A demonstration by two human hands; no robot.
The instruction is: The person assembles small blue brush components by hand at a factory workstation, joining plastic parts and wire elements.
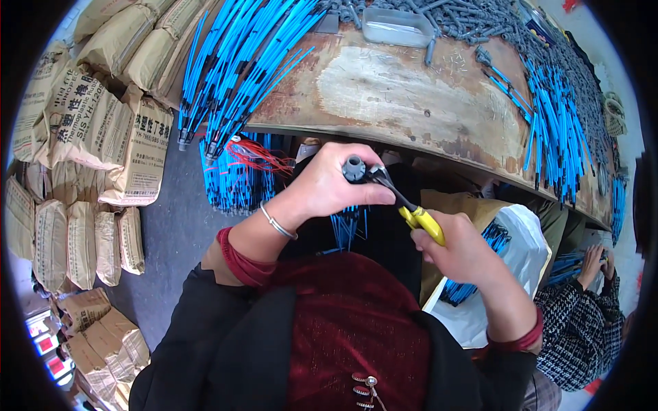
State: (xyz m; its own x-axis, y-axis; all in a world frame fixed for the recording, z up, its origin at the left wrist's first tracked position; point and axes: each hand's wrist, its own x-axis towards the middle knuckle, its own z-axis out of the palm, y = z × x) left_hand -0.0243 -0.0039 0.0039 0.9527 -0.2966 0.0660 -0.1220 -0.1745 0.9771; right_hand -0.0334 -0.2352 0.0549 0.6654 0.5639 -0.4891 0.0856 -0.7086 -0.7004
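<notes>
Left hand (327, 181) pinches a short grey plastic fitting (354, 168) between thumb and curled fingers, the fitting's round, notched end with its dark hollow facing up. Its thumb stretches to the right below the fitting, and the forearm slants up from the lower left, with a smooth metal bangle (277, 223) at the wrist. Right hand (456, 246) is wrapped around the smooth yellow grips of a pair of pliers (425, 222); its forearm rises from the lower right, leaning inward. The dark metal head of the pliers lies right beside the fitting, though actual contact is hard to tell. Both hands, and the fitting, are in front of the chest, off the near edge of the surface (384, 89), whose brown wood is scuffed and worn pale. Thin red wires (264, 157) hang in a tangle left of the hands. Farther out, slender, glossy blue tubes (253, 51) fan over the surface, near a clear plastic tray (397, 31) and heaped grey parts (473, 19). Creased brown paper sacks (75, 113) are stacked at the left.
</notes>
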